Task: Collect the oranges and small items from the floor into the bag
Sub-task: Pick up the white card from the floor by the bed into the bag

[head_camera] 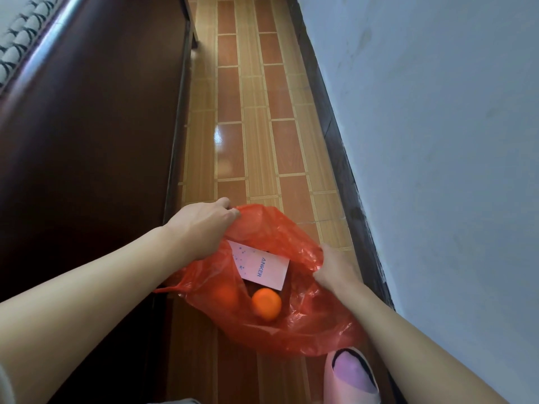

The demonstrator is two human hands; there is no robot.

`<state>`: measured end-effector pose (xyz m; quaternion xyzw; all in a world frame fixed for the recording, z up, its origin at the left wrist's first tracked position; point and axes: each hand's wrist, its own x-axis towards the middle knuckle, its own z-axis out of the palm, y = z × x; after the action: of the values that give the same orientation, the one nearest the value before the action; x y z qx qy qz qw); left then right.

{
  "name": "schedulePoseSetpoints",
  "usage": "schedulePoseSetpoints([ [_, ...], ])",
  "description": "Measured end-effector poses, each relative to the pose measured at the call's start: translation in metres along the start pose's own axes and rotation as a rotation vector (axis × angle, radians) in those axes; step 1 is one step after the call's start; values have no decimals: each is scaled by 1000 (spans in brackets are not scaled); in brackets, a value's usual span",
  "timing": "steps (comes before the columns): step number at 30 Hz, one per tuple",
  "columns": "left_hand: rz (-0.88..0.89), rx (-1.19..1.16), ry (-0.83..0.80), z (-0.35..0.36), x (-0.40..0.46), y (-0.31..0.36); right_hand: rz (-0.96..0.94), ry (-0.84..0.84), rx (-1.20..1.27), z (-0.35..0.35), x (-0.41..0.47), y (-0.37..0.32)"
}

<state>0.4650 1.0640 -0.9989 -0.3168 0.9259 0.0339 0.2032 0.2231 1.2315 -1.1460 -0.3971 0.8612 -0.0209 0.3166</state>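
Gripping bag (294, 330) rim, both hands.

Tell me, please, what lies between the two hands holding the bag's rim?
In the head view, the open mouth of the red bag spans between the left hand and right hand; inside show a white Anker box and an orange.

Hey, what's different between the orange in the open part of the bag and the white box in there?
The orange is round and plain bright orange; the white box is flat, rectangular and carries blue lettering. The orange lies nearer the person, the white box farther in, tilted. The box is the larger of the two. Both sit inside the red bag, whose rim the left hand and right hand grip.
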Motion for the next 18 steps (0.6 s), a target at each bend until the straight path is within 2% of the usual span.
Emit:
schedulePoseSetpoints([
  [5, -152, -86, 139, -7, 0, 3, -77, 126, -14, -40, 0, -24],
  [10, -275, -167, 149, -23, -15, 0, -90, 205, 34, -88, -11, -48],
  [15, -344, -301, 175, -57, -67, 6, -74, 177, 55, -143, -68, -63],
  [18, -372, -365, 125, -93, -101, 16, -85, 149, 82, -182, -114, -73],
])
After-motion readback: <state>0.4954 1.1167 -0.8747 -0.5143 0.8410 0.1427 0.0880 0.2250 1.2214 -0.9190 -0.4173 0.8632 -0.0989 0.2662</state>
